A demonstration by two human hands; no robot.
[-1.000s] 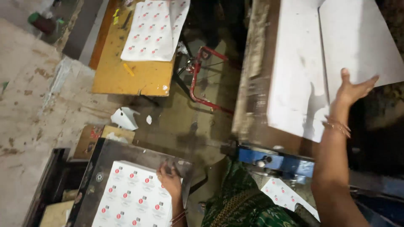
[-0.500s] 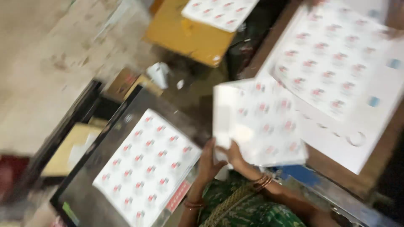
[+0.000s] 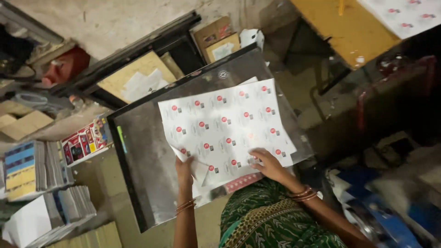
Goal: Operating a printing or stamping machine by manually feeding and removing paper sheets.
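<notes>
A white printed sheet (image 3: pixel 225 128) with rows of small red-dotted labels lies on a grey metal table (image 3: pixel 147 156). My left hand (image 3: pixel 185 166) pinches the sheet's near left corner, which curls up. My right hand (image 3: pixel 267 164) rests flat on the sheet's near right part, fingers spread. More sheets sit under the top one, their edges showing at the near side. Bangles are on both wrists.
A yellow table (image 3: pixel 335 27) with another printed sheet (image 3: pixel 404 16) stands at the far right. Stacks of printed paper (image 3: pixel 41 183) lie at the left. Cardboard boxes (image 3: pixel 218 39) and a red object (image 3: pixel 69 66) sit beyond the metal table. Blue machine parts (image 3: pixel 395 211) are at the right.
My right hand came down from the raised white board at the right with a printed sheet. Both hands now have it on the stack on the metal table. The view swung left.
</notes>
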